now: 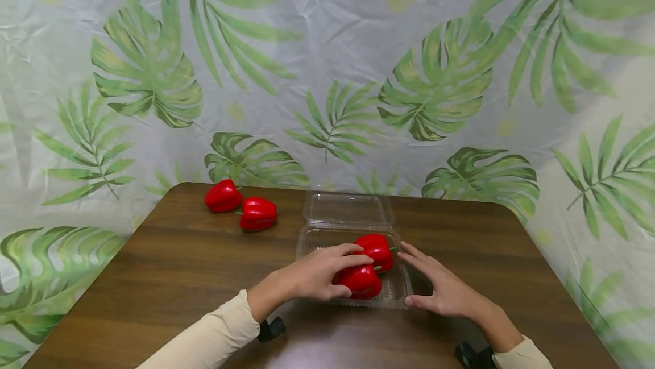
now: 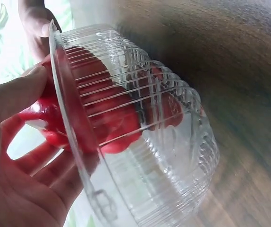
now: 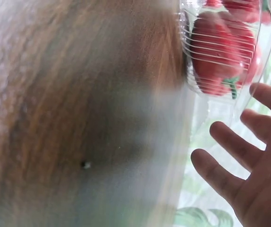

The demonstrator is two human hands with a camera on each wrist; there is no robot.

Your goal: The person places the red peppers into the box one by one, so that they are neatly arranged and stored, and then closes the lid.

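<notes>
I see the left hand, the nearer one, grasping the front red pepper inside the clear box, its stem pointing rightward, while the right hand, spread and holding nothing, is just beside the box.

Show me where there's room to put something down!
Bare tabletop lies between the two loose peppers and the left sleeve; also between the clear box and the tabletop's right edge, behind the right hand. Inside the box it's crowded: the left hand grips one pepper, with a second pepper alongside.
</notes>
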